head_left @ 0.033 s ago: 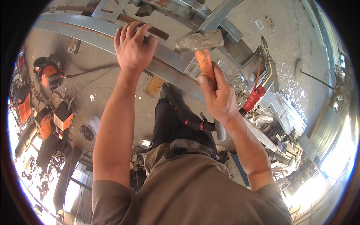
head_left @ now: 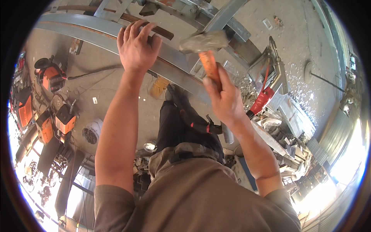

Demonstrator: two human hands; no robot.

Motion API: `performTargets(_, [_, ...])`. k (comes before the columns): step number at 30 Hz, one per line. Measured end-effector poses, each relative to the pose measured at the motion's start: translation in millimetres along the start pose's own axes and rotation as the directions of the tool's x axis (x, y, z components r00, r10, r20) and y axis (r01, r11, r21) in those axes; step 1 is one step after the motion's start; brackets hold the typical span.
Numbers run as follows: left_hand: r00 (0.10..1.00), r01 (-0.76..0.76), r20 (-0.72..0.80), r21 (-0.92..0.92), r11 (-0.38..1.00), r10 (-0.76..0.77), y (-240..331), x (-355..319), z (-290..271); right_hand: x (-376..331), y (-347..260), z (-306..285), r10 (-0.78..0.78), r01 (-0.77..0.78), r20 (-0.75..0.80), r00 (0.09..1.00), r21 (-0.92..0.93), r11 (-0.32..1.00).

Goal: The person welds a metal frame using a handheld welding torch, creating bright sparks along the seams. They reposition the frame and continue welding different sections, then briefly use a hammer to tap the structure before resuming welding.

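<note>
My left hand (head_left: 137,48) lies on a long grey steel beam (head_left: 77,25), with its fingers curled over the beam's far edge beside a rusty brown bar (head_left: 164,34). My right hand (head_left: 224,98) grips the orange handle of a hammer (head_left: 205,44). The hammer's worn grey head is raised just above the same beam, to the right of my left hand. Both arms reach forward over my dark trousers and my boot on the concrete floor.
More steel frame members (head_left: 228,17) cross behind the beam. A torch with a red grip (head_left: 266,94) and a heap of scrap metal (head_left: 290,147) lie to the right. Orange machines (head_left: 52,77) and a pale round container (head_left: 92,131) stand at the left.
</note>
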State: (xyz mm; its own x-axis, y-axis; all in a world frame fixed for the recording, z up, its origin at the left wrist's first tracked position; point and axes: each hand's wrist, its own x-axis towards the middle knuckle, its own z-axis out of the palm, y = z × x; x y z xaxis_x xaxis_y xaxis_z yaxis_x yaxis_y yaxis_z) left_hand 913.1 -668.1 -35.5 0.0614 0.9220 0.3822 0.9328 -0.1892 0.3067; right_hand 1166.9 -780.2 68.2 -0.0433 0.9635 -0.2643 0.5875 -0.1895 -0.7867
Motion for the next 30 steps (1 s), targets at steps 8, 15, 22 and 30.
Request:
performTargets(8, [1.0,-0.019,0.003,0.028,0.999,0.018,0,1,-1,1,2,-2,-0.079,0.076,-0.062,0.995,-0.047,0.996])
performTargets(15, [0.998,-0.056,-0.007,0.003,0.998,0.056,-2,-2,-1,-25,7,-8,0.022,-0.019,-0.043,0.999,0.057,0.998])
performTargets(22, [0.978,-0.182,0.098,-0.038,0.983,0.185,3,-3,-16,-120,21,-52,0.01,-0.006,-0.17,0.985,0.024,1.0])
performTargets(30, [0.478,-0.248,0.83,-0.188,0.95,0.289,61,31,-29,-306,47,-66,0.411,-0.419,-0.1,0.906,-0.077,0.905])
